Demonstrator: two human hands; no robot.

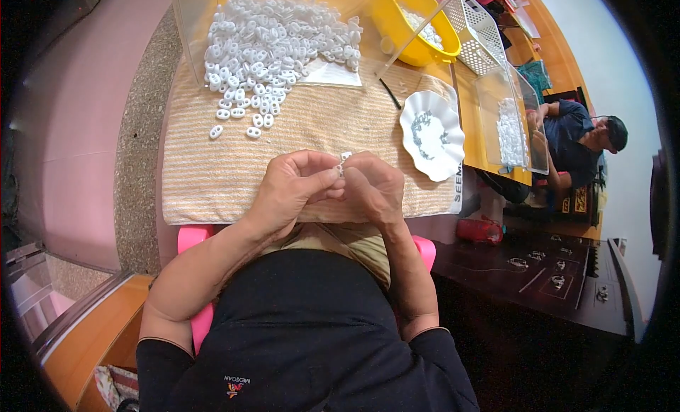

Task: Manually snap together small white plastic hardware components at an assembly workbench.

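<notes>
Close together over the towel's near edge, my left hand [294, 189] and my right hand [375, 189] meet at the fingertips. Between them they pinch a small white plastic piece [346, 156], which shows just above the fingers; the rest of it is hidden. Ahead and to the left lies a heap of white oval two-hole plastic pieces [265, 54], with several loose ones spilled toward me. To the right of my right hand stands a white scalloped dish [448, 146] holding many tiny grey parts, too small to name.
A striped towel [198, 178] covers the tabletop. Clear plastic bin walls [185, 37] surround the heap. Beyond are a thin black stick [389, 93], a yellow basin [386, 19] and a white perforated basket [480, 30]. At right, another person [572, 139] sits by a clear bin [489, 93].
</notes>
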